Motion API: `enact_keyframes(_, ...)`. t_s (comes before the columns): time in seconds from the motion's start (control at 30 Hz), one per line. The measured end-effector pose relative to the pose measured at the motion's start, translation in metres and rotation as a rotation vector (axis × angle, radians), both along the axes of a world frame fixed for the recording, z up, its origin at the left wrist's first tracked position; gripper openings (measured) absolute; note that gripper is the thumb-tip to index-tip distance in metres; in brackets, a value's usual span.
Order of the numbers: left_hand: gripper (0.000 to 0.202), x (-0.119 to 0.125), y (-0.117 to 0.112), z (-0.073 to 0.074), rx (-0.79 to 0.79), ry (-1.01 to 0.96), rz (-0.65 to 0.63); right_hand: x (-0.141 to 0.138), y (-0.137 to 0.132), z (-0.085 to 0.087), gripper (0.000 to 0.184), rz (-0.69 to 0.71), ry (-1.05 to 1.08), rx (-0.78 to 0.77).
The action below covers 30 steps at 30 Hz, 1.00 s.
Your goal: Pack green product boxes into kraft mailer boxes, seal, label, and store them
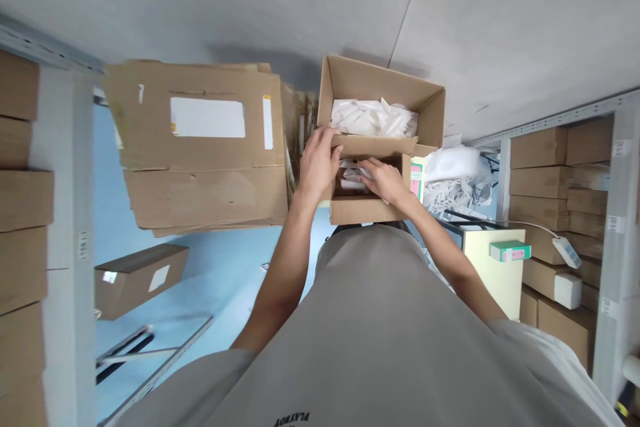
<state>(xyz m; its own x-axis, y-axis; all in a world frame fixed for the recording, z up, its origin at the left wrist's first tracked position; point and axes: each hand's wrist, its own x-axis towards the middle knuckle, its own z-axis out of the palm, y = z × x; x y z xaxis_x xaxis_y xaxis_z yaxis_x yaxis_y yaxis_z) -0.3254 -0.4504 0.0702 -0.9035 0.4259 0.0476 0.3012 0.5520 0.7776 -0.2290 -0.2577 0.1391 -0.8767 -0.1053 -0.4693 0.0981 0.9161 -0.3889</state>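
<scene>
A small open cardboard box (367, 211) stands right in front of my body, with white packets (353, 177) inside. My left hand (317, 163) wraps over the box's left rear corner, thumb on the inner side and fingers on the flap edge. Reaching into the box from the right, my right hand (384, 180) has its fingers stretched over the white packets; its fingertips are partly hidden among them. Directly behind is a larger open cardboard box (390, 77), holding a heap of white paper-like pieces (373, 118).
Flattened cardboard sheets (205, 193) stand stacked at the left. Right of the boxes lie shredded paper (453, 193) and a green-and-pink carton (510, 251) on a pale surface. Shelves with brown boxes (537, 180) line both sides. Another carton (140, 277) is at lower left.
</scene>
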Motion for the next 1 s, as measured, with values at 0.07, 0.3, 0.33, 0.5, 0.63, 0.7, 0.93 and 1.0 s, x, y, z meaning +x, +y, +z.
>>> enact_keyframes(0.07, 0.044, 0.000, 0.000, 0.000, -0.008, 0.000, 0.007, 0.001, 0.005, 0.004, 0.041, -0.003, -0.014, 0.007)
enact_keyframes(0.3, 0.040, 0.001, -0.001, 0.004, -0.032, -0.015, 0.023, 0.019, 0.040, 0.015, 0.035, -0.087, 0.087, -0.120)
enact_keyframes(0.33, 0.039, 0.001, -0.001, 0.005, -0.034, -0.014, 0.026, 0.022, 0.047, 0.017, 0.033, -0.108, 0.129, -0.167)
enact_keyframes(0.5, 0.037, 0.002, -0.003, 0.006, -0.055, -0.016, 0.027, 0.018, 0.084, 0.027, 0.038, -0.255, 0.389, -0.266)
enact_keyframes(0.63, 0.039, 0.002, -0.003, 0.006, -0.079, -0.010, 0.032, -0.030, 0.122, 0.011, 0.036, -0.358, 0.404, -0.099)
enact_keyframes(0.7, 0.041, 0.003, -0.003, 0.006, -0.089, -0.006, 0.036, -0.067, 0.139, -0.010, 0.035, -0.326, 0.260, 0.008)
enact_keyframes(0.93, 0.040, -0.001, -0.003, 0.007, -0.106, -0.016, 0.041, -0.160, 0.143, -0.077, 0.057, 0.054, -0.195, 0.181)
enact_keyframes(1.0, 0.041, -0.002, -0.003, 0.007, -0.118, -0.024, 0.048, -0.165, 0.137, -0.081, 0.052, 0.086, -0.182, 0.198)
